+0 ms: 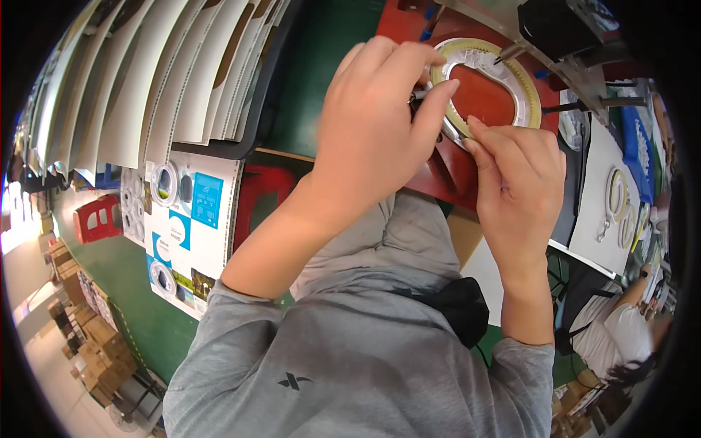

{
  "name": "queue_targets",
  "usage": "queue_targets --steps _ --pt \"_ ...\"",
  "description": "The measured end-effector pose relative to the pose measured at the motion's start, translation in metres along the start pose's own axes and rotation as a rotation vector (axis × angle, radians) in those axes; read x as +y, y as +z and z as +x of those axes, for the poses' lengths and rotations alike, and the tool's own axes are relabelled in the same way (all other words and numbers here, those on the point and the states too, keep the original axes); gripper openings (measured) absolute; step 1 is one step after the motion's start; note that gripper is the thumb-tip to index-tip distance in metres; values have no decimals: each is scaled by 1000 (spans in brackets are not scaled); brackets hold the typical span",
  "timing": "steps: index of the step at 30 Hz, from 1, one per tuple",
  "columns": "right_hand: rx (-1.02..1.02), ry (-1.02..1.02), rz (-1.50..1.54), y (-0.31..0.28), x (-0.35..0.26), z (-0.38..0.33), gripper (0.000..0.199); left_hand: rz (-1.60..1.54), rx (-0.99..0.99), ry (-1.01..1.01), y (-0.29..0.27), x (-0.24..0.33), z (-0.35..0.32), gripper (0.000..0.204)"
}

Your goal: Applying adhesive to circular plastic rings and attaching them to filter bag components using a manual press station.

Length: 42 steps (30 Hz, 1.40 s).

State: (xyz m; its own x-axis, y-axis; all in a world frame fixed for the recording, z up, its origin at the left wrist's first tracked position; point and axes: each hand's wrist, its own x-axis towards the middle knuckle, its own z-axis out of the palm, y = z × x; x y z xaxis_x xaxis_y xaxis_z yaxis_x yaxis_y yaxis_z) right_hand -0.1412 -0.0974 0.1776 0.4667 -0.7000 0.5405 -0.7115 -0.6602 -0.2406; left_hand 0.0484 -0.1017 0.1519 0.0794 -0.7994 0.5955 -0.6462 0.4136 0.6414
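An oval plastic ring (527, 80), white inside with a yellowish toothed band, lies on a red work board (454, 174). My left hand (380, 109) is at the ring's left rim, its fingers curled over the edge and the thumb toward the opening. The fingertips partly hide that rim. At the near lower edge, my right hand (522, 171) has thumb and index finger closed about the rim. Whether a small part is also between those fingers cannot be seen. Red surface shows through the ring's opening.
Above the ring stands a fixture with a black block (558, 29) and metal rods. To the left, a black rack (266, 87) holds several white sheets, near a printed white carton (193, 226) and a red stool (98, 219). Another person (621, 328) is at the right beside a bench holding ring parts (617, 193).
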Motion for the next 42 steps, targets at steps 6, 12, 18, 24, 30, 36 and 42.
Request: queue_targets --steps 6,12,18,24,30,36,42 --pt "-19 -27 -15 1 3 2 26 -106 32 21 18 -8 7 19" --pt "-68 -88 -69 -3 7 3 30 -89 164 307 22 -20 19 16" --pt "-130 -44 -39 -7 7 2 31 -328 -2 -192 1 1 20 16" --pt "-14 138 5 4 32 8 40 -333 -89 -244 -6 1 24 16" --pt "-159 178 -9 18 48 14 53 413 -31 294 1 -9 25 12" --pt "-240 296 20 16 37 26 53 102 -45 179 9 -24 23 15" --pt "-126 198 -9 22 49 15 60 -173 38 40 26 -23 18 19"
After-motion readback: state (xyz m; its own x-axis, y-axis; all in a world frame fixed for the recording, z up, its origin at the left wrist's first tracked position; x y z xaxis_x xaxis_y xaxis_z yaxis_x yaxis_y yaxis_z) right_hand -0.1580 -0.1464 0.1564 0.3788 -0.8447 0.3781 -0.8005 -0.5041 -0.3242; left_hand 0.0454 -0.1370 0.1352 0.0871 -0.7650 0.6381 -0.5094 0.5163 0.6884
